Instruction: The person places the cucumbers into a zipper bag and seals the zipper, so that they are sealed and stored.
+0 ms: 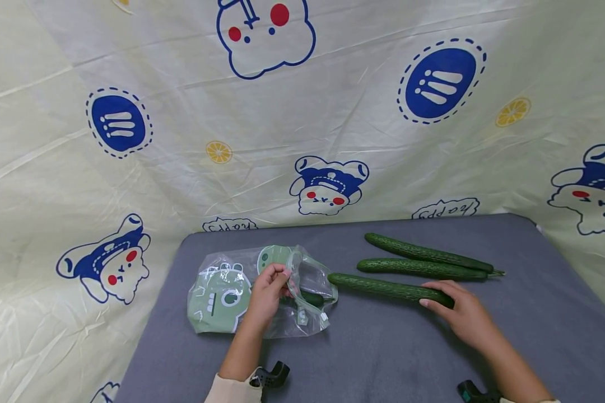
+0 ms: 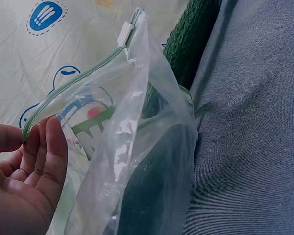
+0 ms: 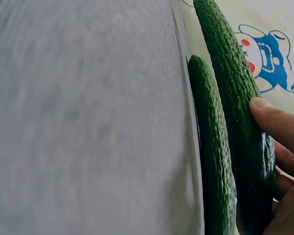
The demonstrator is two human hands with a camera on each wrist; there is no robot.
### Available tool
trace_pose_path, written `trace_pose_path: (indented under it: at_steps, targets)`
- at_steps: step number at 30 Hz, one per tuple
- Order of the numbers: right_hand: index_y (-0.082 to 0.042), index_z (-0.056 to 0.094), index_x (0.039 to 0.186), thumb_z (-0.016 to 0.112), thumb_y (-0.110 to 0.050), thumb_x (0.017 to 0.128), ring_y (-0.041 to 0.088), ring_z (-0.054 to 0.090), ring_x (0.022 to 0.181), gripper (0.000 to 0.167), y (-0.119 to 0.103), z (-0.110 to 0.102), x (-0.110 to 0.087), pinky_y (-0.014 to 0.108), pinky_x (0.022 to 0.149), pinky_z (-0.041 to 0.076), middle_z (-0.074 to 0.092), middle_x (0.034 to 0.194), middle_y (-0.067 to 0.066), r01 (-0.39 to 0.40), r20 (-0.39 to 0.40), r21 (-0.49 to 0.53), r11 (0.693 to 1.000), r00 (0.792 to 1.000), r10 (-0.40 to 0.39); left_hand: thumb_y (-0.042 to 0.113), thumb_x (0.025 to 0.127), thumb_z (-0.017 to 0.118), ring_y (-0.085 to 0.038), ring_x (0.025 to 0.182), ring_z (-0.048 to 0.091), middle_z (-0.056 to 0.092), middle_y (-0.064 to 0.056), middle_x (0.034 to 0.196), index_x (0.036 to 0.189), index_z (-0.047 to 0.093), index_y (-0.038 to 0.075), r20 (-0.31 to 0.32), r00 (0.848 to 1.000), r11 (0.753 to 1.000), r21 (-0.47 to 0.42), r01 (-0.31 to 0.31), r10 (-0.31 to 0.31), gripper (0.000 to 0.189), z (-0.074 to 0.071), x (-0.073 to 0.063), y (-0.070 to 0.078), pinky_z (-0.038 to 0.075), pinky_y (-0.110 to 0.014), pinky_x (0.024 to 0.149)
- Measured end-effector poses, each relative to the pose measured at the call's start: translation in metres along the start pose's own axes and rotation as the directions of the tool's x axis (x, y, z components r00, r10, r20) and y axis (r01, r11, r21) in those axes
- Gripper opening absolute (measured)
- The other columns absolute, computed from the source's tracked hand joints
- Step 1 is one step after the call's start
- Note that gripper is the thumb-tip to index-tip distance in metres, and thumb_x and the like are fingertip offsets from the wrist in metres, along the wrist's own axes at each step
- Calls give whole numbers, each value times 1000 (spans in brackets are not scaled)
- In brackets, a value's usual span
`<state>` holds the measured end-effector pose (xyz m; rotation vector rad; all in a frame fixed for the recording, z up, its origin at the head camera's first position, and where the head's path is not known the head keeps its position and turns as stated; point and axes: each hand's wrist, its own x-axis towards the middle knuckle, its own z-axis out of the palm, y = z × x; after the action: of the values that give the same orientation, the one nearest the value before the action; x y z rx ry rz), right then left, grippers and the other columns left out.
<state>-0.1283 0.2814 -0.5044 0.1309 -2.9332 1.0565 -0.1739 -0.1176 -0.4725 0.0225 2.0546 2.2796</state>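
Note:
In the head view my left hand (image 1: 268,294) pinches the rim of a clear zip bag (image 1: 292,327) printed with green cartoon figures. The left wrist view shows thumb and fingers on the bag's green zip strip (image 2: 73,81), its mouth spread apart. A cucumber (image 1: 312,298) lies inside the bag, partly hidden by film and hand. My right hand (image 1: 464,313) grips one end of another long cucumber (image 1: 383,286). This cucumber's far tip points left at the bag's mouth; whether it touches the bag I cannot tell.
Two more cucumbers lie behind the held one: a nearer cucumber (image 1: 418,268) and a farther cucumber (image 1: 428,253), their right ends close together. Everything rests on a grey cloth-covered table (image 1: 383,358). A pale printed curtain (image 1: 262,117) hangs behind the table's back edge.

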Motion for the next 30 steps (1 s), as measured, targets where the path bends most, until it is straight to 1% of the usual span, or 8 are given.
trace_pose_path:
  at_steps: [4,10,13,20,24,30]
  targets:
    - [-14,63,134,65,-47,96,50,50,129,51,-5,4,2,69,95,42,59,137,19,11,-6,1,1000,1000,-11,6,101,52,-11,63,62,58,1,76,108,54,-9,-7,1000,1000,-3,10,-10,17,0,0,0,55,-23,64]
    - [-14,63,134,65,-48,95,48,53,128,52,-13,10,5,68,95,44,60,137,19,17,6,-4,1000,1000,-17,6,101,52,-12,62,63,59,1,75,106,54,-9,-12,1000,1000,-7,15,-15,16,0,0,-1,55,-23,63]
    - [-14,64,133,66,-46,95,48,53,127,50,-17,15,8,69,97,43,60,137,19,26,11,-10,1000,1000,-26,6,100,52,-12,61,63,59,1,74,105,54,-9,-10,1000,1000,-13,14,-15,16,0,1,-1,55,-23,63]
    - [-13,65,133,68,-42,94,46,55,125,48,-26,27,18,71,102,33,63,133,17,44,20,-3,999,999,-44,6,100,52,-12,61,63,59,0,73,105,54,-10,-24,1000,1000,-8,16,-16,17,-1,0,-1,54,-23,62]
    - [-13,65,132,69,-40,94,45,56,126,47,-30,35,23,71,102,33,63,132,16,52,25,2,999,998,-52,6,100,52,-11,61,63,59,1,73,105,54,-9,-25,1000,1000,-4,17,-18,16,-1,0,-1,54,-23,62]
    - [-13,66,130,72,-32,93,42,57,124,42,-40,46,30,68,103,33,65,130,14,79,20,17,997,997,-79,7,100,53,-12,62,63,58,2,73,105,55,-7,-24,1000,1000,13,20,-19,15,-1,0,-1,55,-23,64]
